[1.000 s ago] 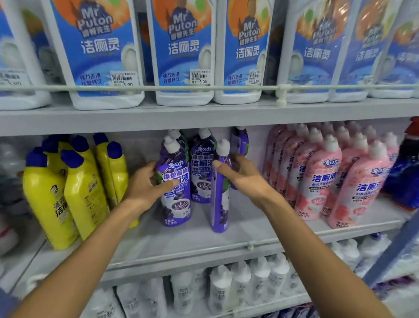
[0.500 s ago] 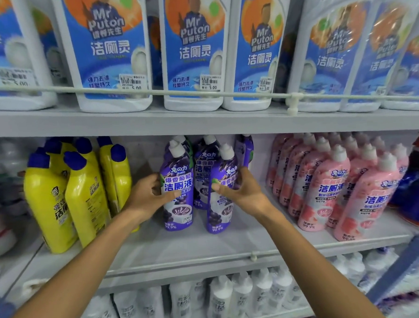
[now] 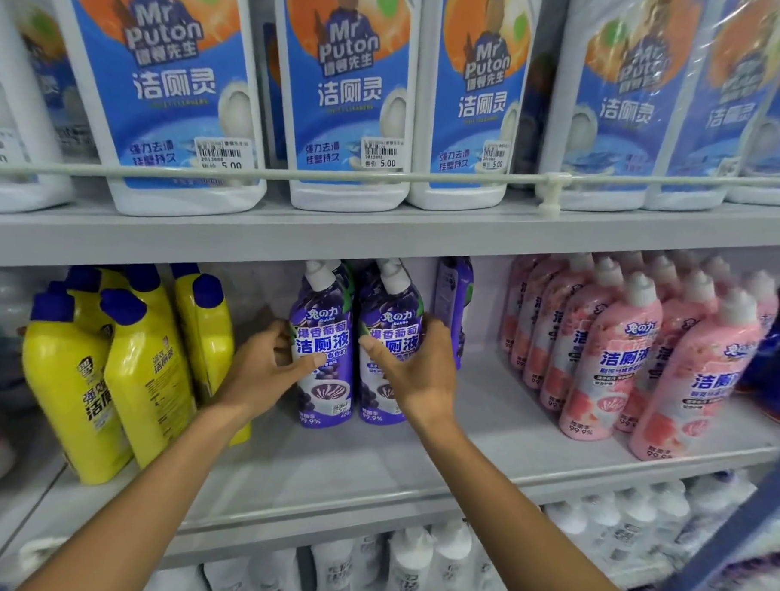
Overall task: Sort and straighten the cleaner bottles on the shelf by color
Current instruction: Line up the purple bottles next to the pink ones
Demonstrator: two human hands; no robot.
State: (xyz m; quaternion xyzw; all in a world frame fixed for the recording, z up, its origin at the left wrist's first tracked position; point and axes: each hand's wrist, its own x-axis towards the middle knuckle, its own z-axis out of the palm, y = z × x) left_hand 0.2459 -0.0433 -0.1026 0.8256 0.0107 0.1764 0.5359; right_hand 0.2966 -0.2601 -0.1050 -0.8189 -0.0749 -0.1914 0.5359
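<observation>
Entry: purple pair, middle shelf, squaring-up step.

Fingers (image 3: 276, 338) of my left hand (image 3: 259, 372) wrap the left purple bottle (image 3: 325, 387), thumb across its label; my right hand (image 3: 421, 379) clasps the right purple bottle (image 3: 391, 317) likewise. Both bottles stand upright, side by side, on the shelf (image 3: 386, 465), between the yellow bottles (image 3: 146, 373) and the pink bottles (image 3: 614, 357). To do it well, I judge: turn labels square forward, keep bases flat, line up the fronts.
</observation>
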